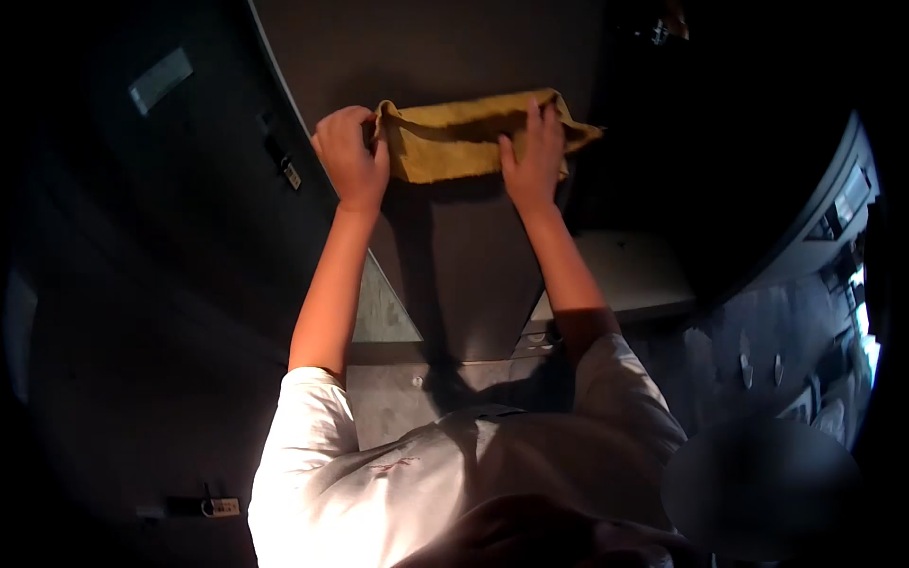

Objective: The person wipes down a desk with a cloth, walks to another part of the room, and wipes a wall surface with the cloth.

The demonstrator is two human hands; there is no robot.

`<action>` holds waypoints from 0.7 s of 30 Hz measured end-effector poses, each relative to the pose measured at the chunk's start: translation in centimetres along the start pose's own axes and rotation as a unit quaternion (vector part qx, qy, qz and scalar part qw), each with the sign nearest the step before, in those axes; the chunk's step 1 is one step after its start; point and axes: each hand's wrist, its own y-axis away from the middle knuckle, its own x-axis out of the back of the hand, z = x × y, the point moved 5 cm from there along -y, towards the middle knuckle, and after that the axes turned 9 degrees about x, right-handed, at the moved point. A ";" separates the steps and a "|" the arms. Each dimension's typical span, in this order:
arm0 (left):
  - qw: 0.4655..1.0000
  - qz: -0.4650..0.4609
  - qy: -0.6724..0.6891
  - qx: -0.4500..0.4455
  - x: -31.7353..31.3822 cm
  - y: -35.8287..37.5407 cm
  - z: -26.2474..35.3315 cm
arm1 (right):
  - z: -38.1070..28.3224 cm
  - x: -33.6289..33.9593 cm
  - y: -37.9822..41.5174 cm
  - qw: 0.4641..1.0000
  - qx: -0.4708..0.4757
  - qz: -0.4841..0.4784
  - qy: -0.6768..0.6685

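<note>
A yellow cloth [437, 161] is stretched sideways between my two hands, in front of a dark brown panel [459, 256]. Its middle sags into a fold, and a pointed corner sticks out past the right hand. My left hand [354, 159] is closed on the cloth's left end, thumb and fingers pinching the edge. My right hand [536, 159] grips the cloth near its right end, the fingers over the far edge and the thumb on the near side. Some fingertips are hidden in the folds.
Dark doors with handles and tags [292, 174] stand at left. A pale ledge [630, 275] juts out on the right below the panel. A pair of slippers [746, 371] lies on the floor at far right. Deep shadow hides much of the surroundings.
</note>
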 end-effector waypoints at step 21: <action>0.989 -0.055 -0.108 -0.089 -6.3 6.5 -2.1 | 2.2 -5.1 5.1 0.990 -0.064 -0.115 0.044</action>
